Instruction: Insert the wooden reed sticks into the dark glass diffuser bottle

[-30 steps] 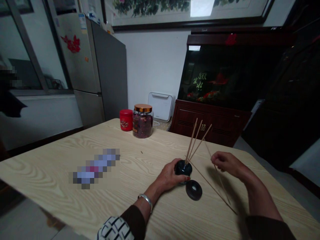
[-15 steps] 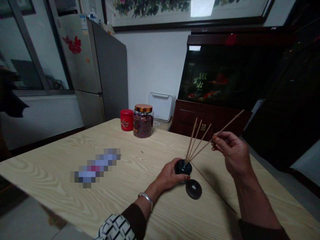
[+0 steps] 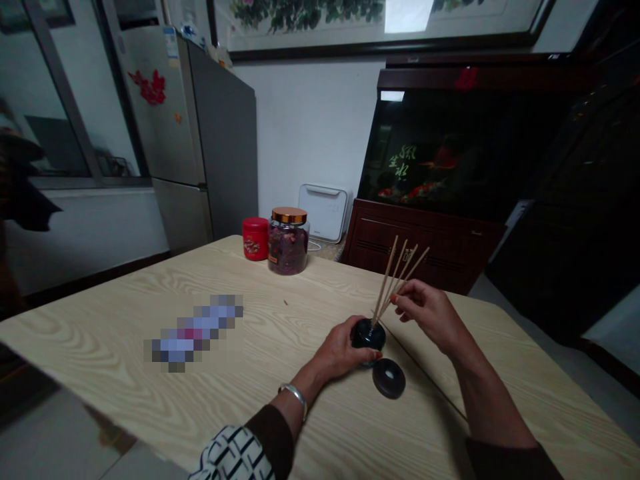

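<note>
My left hand (image 3: pixel 345 347) is wrapped round a small dark glass diffuser bottle (image 3: pixel 369 333) and steadies it on the table. Several thin reed sticks (image 3: pixel 393 273) stand slanted in the bottle's neck, their tops fanned out. Thumb and fingertips of my right hand (image 3: pixel 425 310) are closed on the reeds low down, just above the bottle; exactly which stick they pinch is partly hidden. Against the bottle's front right lies a round dark cap (image 3: pixel 389 379). Another reed stick (image 3: pixel 425 370) rests on the tabletop, running from behind the bottle to beneath my right forearm.
On the wood-grain table (image 3: pixel 280 360), a blurred-out bluish item (image 3: pixel 195 333) lies to the left. At the far edge stand a red canister (image 3: pixel 255 239) and a copper-lidded jar (image 3: pixel 289 243). Beyond are a fridge (image 3: pixel 220 140) and a fish tank (image 3: pixel 440 153).
My right hand has moved left and down toward the bottle. The reed it held, earlier sticking far out to the right, now stands among the others. My left hand keeps its hold.
</note>
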`<state>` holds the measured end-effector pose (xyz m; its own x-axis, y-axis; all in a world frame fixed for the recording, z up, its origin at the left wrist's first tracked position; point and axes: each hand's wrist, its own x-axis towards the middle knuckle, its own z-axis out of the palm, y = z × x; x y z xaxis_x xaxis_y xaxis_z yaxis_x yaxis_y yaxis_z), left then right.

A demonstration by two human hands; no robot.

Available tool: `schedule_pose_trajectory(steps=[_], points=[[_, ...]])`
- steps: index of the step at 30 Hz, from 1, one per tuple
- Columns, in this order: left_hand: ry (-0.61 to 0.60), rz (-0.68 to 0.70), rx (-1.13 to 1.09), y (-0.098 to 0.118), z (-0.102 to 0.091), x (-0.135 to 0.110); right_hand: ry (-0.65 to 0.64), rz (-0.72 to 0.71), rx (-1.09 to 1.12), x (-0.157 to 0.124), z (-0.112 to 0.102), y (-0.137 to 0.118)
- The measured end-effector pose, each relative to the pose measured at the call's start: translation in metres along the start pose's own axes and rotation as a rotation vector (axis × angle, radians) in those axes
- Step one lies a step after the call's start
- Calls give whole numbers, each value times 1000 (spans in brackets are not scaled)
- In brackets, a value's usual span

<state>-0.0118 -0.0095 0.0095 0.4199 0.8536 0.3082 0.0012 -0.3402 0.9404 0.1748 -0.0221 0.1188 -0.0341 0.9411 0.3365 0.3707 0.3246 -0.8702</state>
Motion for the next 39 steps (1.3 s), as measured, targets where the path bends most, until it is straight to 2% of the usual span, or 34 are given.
schedule_pose_trajectory(steps=[3,6,10,13,17,20,24,28,31,34,36,39], points=[[5,3,-5,-1,0,0,-164,60,-110,-2,-5,2],[1,3,-27,-2,1,0,-199,126,-208,-2,-21,13],[-9,-7,-31,-4,1,0,-249,233,-546,0,-41,46],[-1,0,-32,-6,1,1,-350,335,-816,-1,-42,73],[-1,13,-50,-7,2,1,-483,465,-830,-6,-32,91],[-6,13,-41,-5,2,0,-503,497,-785,-8,-27,92],[-1,8,6,-2,0,-1,-420,475,-800,-5,-29,94],[-1,3,-10,-5,1,0,-268,400,-686,1,-46,92],[-2,6,-31,-6,1,0,-73,297,-444,5,-62,76],[7,13,-9,-4,1,0,206,148,-125,5,-68,48],[9,12,-5,-2,0,0,363,45,79,4,-65,27],[2,5,-19,0,0,-1,460,-86,254,2,-52,3]])
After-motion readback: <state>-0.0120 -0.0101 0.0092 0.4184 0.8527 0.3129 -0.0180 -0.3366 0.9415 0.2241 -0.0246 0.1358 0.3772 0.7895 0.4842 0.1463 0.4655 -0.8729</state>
